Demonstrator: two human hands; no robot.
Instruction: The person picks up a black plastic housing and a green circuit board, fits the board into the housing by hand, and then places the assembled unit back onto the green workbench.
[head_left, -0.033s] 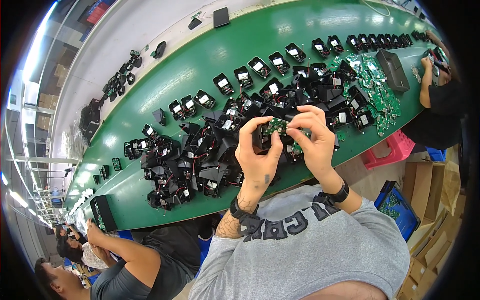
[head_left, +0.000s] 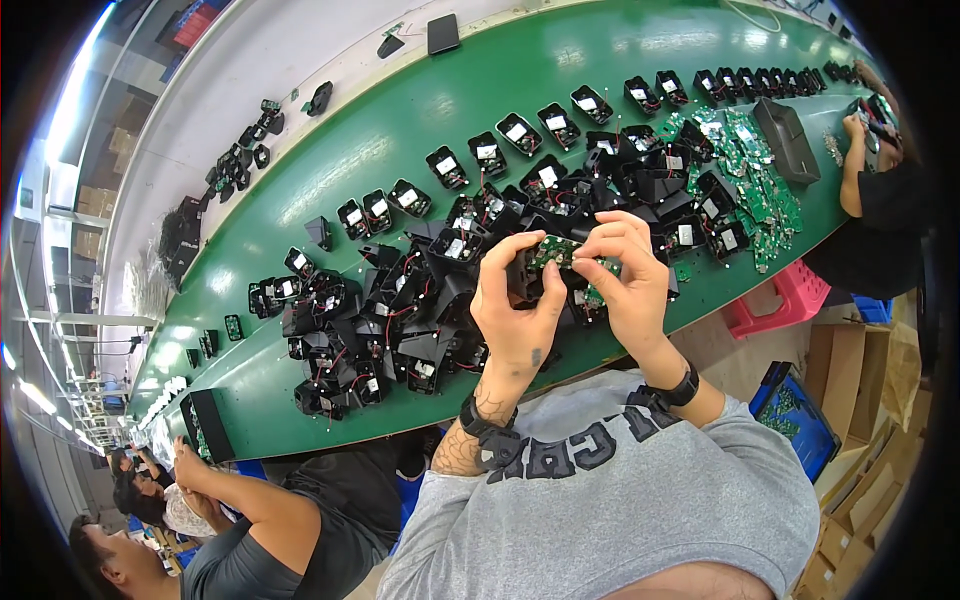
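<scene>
Between my two hands is a small green circuit board (head_left: 553, 250), raised over a heap of black plastic housings (head_left: 400, 290). The thumb and index finger of my left hand (head_left: 515, 315) grip its left side. At its right edge, the thumb and fingertips of my right hand (head_left: 630, 285) are pinched together. Dark plastic shows just below the board; whether it belongs to a held housing or to the heap, I cannot tell. Red wires and white-labelled parts show inside many of the housings.
Along the green table (head_left: 330, 190) runs a row of open black housings (head_left: 518, 134). Loose green circuit boards (head_left: 750, 180) are piled to the right by a dark tray (head_left: 786, 140). A pink stool (head_left: 778, 300) stands under the right edge. Co-workers sit at left and far right.
</scene>
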